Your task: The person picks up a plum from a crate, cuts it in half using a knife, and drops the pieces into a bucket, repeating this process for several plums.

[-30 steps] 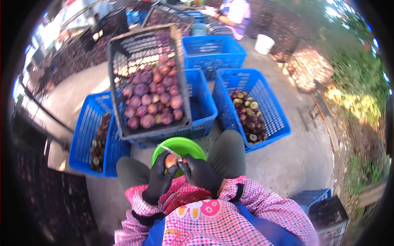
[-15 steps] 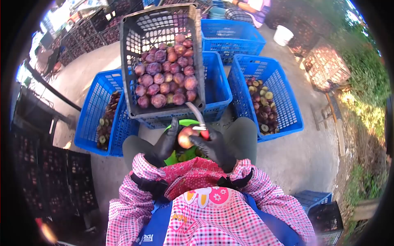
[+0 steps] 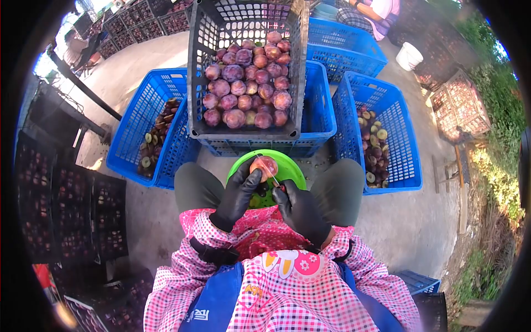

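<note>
Black gloves cover both of my hands. My left hand [image 3: 238, 195] is closed around a reddish plum [image 3: 264, 166], held up over a bright green basin [image 3: 296, 169] between my knees. In my right hand [image 3: 301, 207] is a knife [image 3: 275, 179] with a red handle, mostly hidden by the fingers. Its thin blade lies across the plum's near side. Beyond the basin, a black crate [image 3: 247, 133] full of whole purple-red plums [image 3: 243, 103] is tilted toward me on top of a blue crate [image 3: 326, 124].
Blue crates with cut plums stand to the left [image 3: 119, 155] and right [image 3: 406, 138]. Another blue crate [image 3: 348, 44] and a white bucket [image 3: 409, 56] are farther back. Stacked dark crates [image 3: 72, 205] line the left side. A seated person [image 3: 381, 11] is at the back.
The plum has passed from between both hands into my left hand. The knife, earlier pointing up and away in my right hand, now has its blade against the plum. The view has shifted.
</note>
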### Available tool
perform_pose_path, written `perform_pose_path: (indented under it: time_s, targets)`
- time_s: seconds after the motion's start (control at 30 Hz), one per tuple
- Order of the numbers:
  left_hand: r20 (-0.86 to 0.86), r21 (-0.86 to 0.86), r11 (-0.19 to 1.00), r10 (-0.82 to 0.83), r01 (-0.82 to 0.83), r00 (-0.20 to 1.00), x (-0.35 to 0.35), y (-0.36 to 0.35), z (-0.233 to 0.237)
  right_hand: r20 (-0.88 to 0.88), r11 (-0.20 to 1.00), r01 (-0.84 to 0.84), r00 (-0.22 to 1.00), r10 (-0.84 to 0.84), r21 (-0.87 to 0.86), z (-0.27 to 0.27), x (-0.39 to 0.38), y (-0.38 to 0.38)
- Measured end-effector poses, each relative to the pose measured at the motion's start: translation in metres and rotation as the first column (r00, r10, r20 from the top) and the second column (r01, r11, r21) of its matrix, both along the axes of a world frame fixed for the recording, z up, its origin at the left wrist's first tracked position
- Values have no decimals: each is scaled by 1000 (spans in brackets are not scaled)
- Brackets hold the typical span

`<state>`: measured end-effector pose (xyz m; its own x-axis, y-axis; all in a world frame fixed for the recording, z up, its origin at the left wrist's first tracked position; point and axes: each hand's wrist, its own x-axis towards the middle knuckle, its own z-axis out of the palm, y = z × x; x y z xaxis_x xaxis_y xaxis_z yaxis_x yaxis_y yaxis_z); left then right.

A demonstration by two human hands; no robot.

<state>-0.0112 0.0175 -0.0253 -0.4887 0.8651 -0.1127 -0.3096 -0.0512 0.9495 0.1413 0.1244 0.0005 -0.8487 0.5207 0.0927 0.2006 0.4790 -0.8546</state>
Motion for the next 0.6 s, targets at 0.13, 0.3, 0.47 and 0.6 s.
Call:
perform_pose_path:
  time_s: [0.13,0.3,0.47,0.6]
  targets:
    - [6,18,999,50,-50,999,4,0,3,-14,1000,-5,1000,5,-1,-4,-2,-3]
    - [-19,1,996,93,-93,995,3,0,5,-2,1000,-21,1000,21,3,-4,-2,-5]
    - [85,12,996,83,-84,993,11,-1,9,36,996,-2,999,-1,92,-9,-8,-9]
    - [-40,33,978,209,-208,977,22,5,18,-69,994,17,998,-9,105,-11,-12,-10]
